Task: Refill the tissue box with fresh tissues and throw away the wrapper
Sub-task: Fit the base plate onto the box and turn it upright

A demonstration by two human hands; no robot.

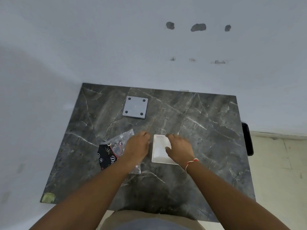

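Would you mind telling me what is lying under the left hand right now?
The left hand covers part of the clear plastic wrapper, whose black printed end shows beside it on the marble table. Whether the fingers grip it is hidden.

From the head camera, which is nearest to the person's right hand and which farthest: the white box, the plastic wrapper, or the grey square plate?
From the right hand:
1. White box, directly under its fingers, touching.
2. Plastic wrapper, to the left, beneath the left hand.
3. Grey square plate, far side of the table, up and left.

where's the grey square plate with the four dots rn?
In the head view, the grey square plate lies flat at the table's far-left part, near the wall, beyond the left hand and the wrapper.
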